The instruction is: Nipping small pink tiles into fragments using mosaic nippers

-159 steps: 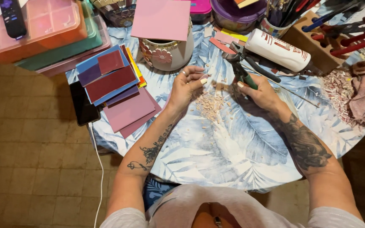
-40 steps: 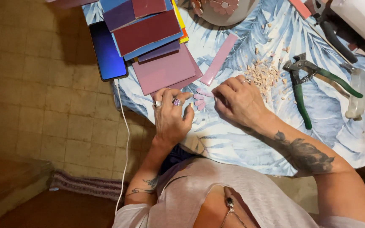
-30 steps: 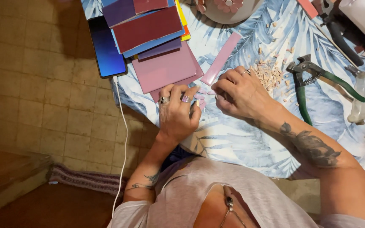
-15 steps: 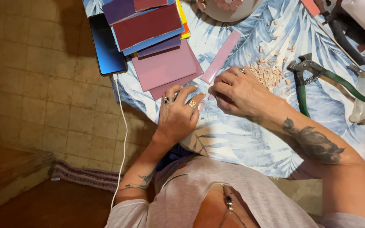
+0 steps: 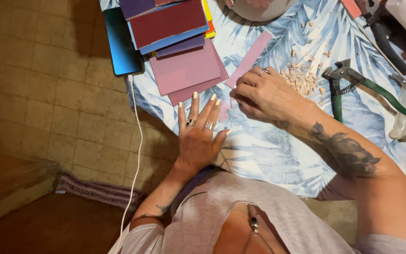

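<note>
— What has each grip got?

— The right hand is curled, fingers pinched over small pink bits on the surface; what exactly sits between the fingertips I cannot tell. The left hand is open and flat, fingers spread, holding nothing, its fingertips just short of the stack of coloured tiles.

— And around them?

— A long pink tile strip lies slanted just beyond the right hand's knuckles, beside the stack. A heap of pale tile chips sits close to the right wrist, with green-handled nippers next to it. A blue phone rests at the surface's edge, its white cable hanging down.
</note>
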